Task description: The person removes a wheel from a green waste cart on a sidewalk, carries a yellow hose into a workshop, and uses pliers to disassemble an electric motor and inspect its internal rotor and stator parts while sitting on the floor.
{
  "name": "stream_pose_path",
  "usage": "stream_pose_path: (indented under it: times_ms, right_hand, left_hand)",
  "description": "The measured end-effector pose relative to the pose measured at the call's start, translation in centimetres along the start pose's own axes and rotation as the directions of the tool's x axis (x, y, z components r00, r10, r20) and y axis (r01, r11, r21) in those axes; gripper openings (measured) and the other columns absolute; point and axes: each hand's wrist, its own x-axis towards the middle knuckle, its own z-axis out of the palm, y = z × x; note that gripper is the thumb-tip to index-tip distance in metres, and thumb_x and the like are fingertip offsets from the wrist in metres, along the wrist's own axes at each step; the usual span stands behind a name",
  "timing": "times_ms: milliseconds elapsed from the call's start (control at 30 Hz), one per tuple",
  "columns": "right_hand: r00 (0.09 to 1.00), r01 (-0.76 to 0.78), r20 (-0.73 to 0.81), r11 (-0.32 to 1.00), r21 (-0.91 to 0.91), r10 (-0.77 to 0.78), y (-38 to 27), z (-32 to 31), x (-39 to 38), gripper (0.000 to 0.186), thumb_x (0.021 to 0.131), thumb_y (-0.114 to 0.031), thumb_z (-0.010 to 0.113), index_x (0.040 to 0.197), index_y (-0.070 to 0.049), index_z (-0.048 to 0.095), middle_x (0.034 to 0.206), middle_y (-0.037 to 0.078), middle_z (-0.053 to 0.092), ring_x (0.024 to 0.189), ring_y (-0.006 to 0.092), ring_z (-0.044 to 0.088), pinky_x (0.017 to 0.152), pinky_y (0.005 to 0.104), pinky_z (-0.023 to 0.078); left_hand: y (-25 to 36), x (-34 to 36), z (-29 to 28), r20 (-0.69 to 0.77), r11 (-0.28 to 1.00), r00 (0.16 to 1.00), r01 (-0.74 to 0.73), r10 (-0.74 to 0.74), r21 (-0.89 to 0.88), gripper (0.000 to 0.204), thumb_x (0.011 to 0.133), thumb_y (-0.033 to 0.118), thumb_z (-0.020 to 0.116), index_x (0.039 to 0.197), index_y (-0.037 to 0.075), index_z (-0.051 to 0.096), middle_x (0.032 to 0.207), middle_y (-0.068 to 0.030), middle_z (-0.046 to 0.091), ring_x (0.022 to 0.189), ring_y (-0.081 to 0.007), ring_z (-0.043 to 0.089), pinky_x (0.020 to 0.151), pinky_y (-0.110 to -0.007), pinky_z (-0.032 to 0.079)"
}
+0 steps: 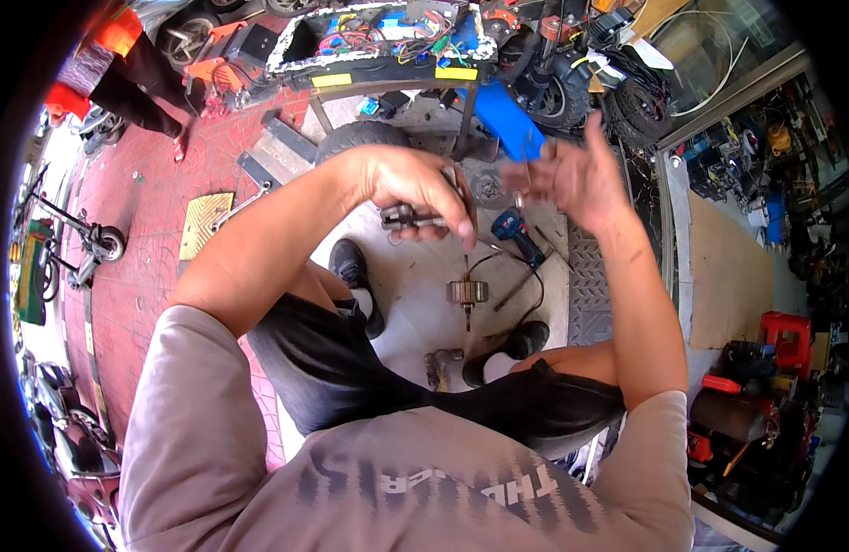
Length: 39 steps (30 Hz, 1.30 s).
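The left hand point(411, 189) had its fingers curled round a metal tool point(401, 218). The right hand point(585, 189) was blurred, its thumb raised; whether its fingers gripped anything could not be told. Below the left fingertips lay a rotor point(467, 293); below the right fingers, a drill point(513, 230).

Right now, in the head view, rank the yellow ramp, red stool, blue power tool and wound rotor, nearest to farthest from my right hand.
From your right hand:
1. Blue power tool: just below and left of it.
2. Wound rotor: farther down-left, on the pale floor.
3. Red stool: far right, lower.
4. Yellow ramp: far left.
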Motion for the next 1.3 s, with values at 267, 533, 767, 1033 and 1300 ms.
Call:
stream_pose_path:
  times_ms: [267,533,767,1033,1300]
  right_hand:
    - [0.936,0.097,0.351,0.982,-0.164,-0.033,-3.2,0.6,-5.6,0.088,0.087,-0.096,0.022,0.078,-0.014,0.051,0.103,0.027,0.076,0.096,0.0333,0.077,0.066,0.0317,0.047]
    - [0.935,0.337,0.086,0.937,0.089,-0.344,-2.2,3.8,-1.4,0.092,0.089,-0.094,0.028,0.102,-0.009,0.058,0.126,0.027,0.071,0.117,0.0322,0.067,0.094,0.0436,0.042]
    - [0.943,-0.121,0.258,0.937,-0.327,0.212,0.5,-0.5,-2.7,0.112,0.085,-0.098,0.021,0.117,0.000,0.066,0.122,0.026,0.072,0.109,0.0318,0.070,0.087,0.0436,0.048]
    - [0.907,0.353,0.186,0.923,0.151,-0.378,-2.2,1.8,-1.0,0.104,0.093,-0.088,0.033,0.135,0.003,0.062,0.141,0.027,0.062,0.128,0.0394,0.061,0.103,0.0525,0.045]
    - [0.985,-0.138,0.071,0.958,-0.250,0.160,1.4,0.2,-0.9,0.114,0.087,-0.096,0.023,0.119,0.002,0.072,0.114,0.021,0.075,0.102,0.0323,0.073,0.080,0.0348,0.048]
  left_hand:
    - [-1.1,-0.4,-1.9,-0.291,0.997,0.954,0.053,-0.069,-0.064,0.028,0.088,0.026,0.079,0.107,0.006,0.077,0.066,-0.0061,0.062,0.046,-0.0167,0.059,0.040,-0.032,0.047]
    - [-1.3,0.2,-0.8,-0.123,0.986,0.979,0.166,-0.163,0.016,0.029,0.089,0.027,0.079,0.107,0.004,0.077,0.066,-0.0078,0.063,0.048,-0.0160,0.060,0.040,-0.032,0.047]
    - [-0.8,-0.7,-1.4,-0.200,0.995,0.977,0.061,-0.075,-0.075,0.044,0.091,0.045,0.076,0.107,0.003,0.075,0.065,-0.0049,0.060,0.048,-0.0159,0.057,0.042,-0.032,0.045]
    - [-0.5,1.3,0.5,-0.142,0.981,0.970,0.190,-0.195,-0.048,0.096,0.088,0.092,0.041,0.111,0.004,0.071,0.063,-0.0032,0.052,0.050,-0.0149,0.051,0.045,-0.033,0.042]
    - [-0.1,0.0,0.3,-0.143,0.986,0.981,0.112,-0.130,-0.123,0.093,0.091,0.089,0.042,0.109,0.002,0.071,0.060,-0.0030,0.052,0.045,-0.0142,0.051,0.042,-0.030,0.042]
